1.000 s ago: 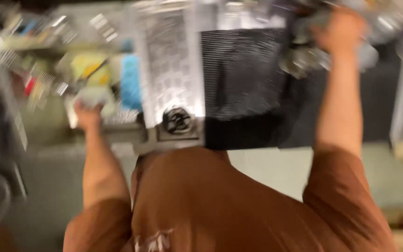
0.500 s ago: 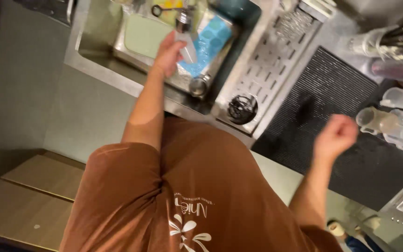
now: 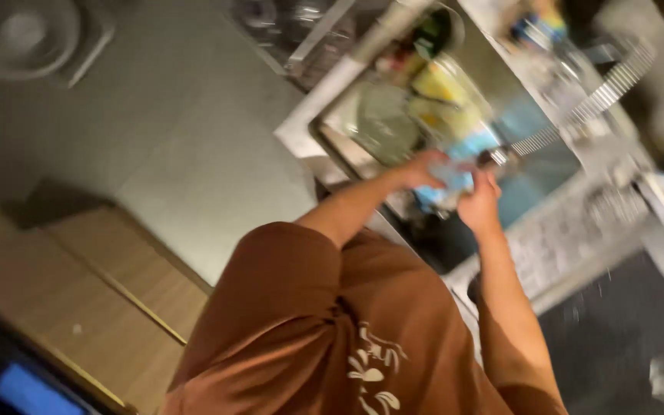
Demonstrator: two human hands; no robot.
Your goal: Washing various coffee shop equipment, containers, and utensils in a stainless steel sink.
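Note:
The view is blurred. Both my hands meet over a steel sink [image 3: 305, 132]. My left hand [image 3: 423, 170] curls around a pale blue object [image 3: 450, 181] that is too smeared to identify. My right hand [image 3: 479, 204] is closed against the same object from the other side. A metal faucet piece [image 3: 495, 157] sits just beyond my right fingers. My brown shirt [image 3: 332, 338] fills the lower middle of the frame.
Yellow items [image 3: 441, 86] and a blue tub [image 3: 532, 180] lie in the sink. A perforated steel drain board [image 3: 559, 240] and a dark mat [image 3: 616, 342] are to the right. Grey floor [image 3: 178, 154] and wooden boards [image 3: 78, 284] are on the left.
The camera has swung left toward the floor. My right hand left the dark mat and joined my left hand at the pale blue object over the sink.

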